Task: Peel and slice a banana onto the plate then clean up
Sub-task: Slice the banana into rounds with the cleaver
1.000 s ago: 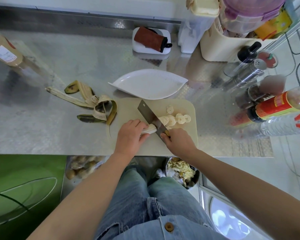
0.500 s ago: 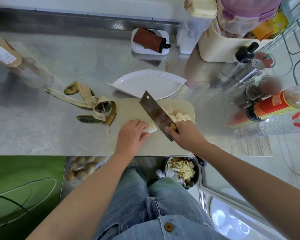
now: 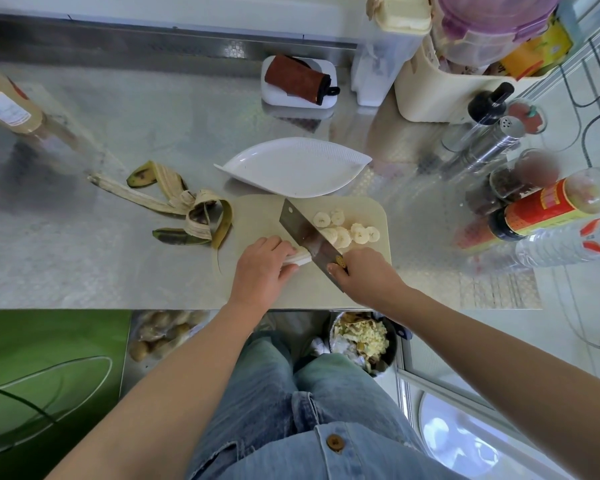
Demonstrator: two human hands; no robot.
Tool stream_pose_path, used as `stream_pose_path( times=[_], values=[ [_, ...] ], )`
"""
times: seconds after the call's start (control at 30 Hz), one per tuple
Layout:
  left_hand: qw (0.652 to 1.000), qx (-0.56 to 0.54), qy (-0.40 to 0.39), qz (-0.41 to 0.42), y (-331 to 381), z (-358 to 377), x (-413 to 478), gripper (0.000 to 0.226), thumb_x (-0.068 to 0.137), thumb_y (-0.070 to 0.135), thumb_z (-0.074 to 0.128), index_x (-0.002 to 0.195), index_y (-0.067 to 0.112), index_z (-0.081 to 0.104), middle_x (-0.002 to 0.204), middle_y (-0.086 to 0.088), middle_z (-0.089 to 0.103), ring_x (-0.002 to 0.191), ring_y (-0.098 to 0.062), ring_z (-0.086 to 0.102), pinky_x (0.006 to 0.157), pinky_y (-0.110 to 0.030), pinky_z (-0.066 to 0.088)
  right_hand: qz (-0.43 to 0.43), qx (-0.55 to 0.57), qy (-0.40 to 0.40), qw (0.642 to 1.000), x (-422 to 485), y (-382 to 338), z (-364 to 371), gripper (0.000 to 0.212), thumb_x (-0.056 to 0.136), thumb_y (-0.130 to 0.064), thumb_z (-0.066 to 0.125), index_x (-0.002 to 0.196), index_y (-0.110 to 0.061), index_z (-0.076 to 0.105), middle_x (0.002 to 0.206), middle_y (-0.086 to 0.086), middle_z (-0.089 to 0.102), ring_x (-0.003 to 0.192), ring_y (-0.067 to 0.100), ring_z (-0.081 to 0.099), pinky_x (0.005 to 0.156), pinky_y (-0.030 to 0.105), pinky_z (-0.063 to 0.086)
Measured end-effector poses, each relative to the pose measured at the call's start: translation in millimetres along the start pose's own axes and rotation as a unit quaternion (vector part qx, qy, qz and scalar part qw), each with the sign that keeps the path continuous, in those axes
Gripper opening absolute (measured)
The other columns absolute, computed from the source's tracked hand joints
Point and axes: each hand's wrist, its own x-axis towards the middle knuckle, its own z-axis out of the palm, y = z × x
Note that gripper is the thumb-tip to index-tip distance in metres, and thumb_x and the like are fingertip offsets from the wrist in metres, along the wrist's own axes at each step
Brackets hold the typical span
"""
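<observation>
A cream cutting board [image 3: 257,216] lies at the counter's front edge. My left hand [image 3: 262,270] holds the short remaining piece of peeled banana [image 3: 300,258] down on it. My right hand [image 3: 364,275] grips the handle of a cleaver [image 3: 303,233], whose blade stands on the banana just right of my left fingers. Several cut slices [image 3: 347,232] lie on the board to the right of the blade. An empty white leaf-shaped plate [image 3: 291,168] sits just behind the board. The banana peel [image 3: 184,209] lies spread on the counter left of the board.
Bottles and shakers [image 3: 541,209] crowd the counter's right side, with a cream bin [image 3: 426,88] behind them. A brown cloth on a white dish [image 3: 298,81] sits at the back. A bottle [image 3: 4,102] stands far left. A waste bowl [image 3: 361,337] sits below the counter edge.
The cleaver was lifted off the banana half a second ago and has come down again on the piece, closer to my left fingers. More slices lie to the right.
</observation>
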Motion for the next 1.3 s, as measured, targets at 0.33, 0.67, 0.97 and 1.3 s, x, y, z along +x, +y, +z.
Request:
stream_pose_path(
  times=[0.33,0.67,0.97,1.3],
  values=[
    [1.000,-0.009,-0.002,0.002,1,-3,-1,0.029,0.068,0.018,0.083,0.090,0.012,0.066,0.086,-0.004,0.063,0.075,-0.022,0.056,0.060,-0.033,0.048,-0.002,0.052,0.026,0.998,1,-1,19,0.050,0.100,-0.033,0.043,0.053,-0.017,0.033,0.052,0.002,0.038,0.048,0.016,0.037,0.047,0.030,0.028],
    [1.000,-0.001,0.003,-0.003,0,-1,-1,0.029,0.067,0.020,0.084,0.089,0.013,0.066,0.087,-0.004,0.063,0.076,-0.021,0.057,0.062,-0.027,0.042,-0.014,0.022,0.022,0.999,0,5,-2,0.046,0.097,-0.035,0.046,0.057,-0.013,0.039,0.056,0.005,0.043,0.055,0.022,0.045,0.048,0.031,0.030],
    [1.000,-0.008,0.000,-0.005,1,-1,-2,0.028,0.067,0.018,0.084,0.089,0.013,0.067,0.086,-0.003,0.063,0.075,-0.021,0.055,0.062,-0.028,0.042,-0.008,0.021,0.002,1.000,-1,0,6,0.048,0.099,-0.032,0.044,0.054,-0.017,0.036,0.054,0.003,0.041,0.050,0.017,0.042,0.047,0.029,0.027],
    [1.000,-0.009,0.002,-0.002,0,-1,-2,0.029,0.067,0.019,0.084,0.090,0.012,0.067,0.086,-0.004,0.063,0.075,-0.022,0.056,0.060,-0.030,0.044,-0.007,0.051,0.033,0.998,3,0,21,0.050,0.099,-0.035,0.043,0.053,-0.016,0.035,0.052,0.002,0.039,0.050,0.019,0.040,0.050,0.032,0.031]
  ],
)
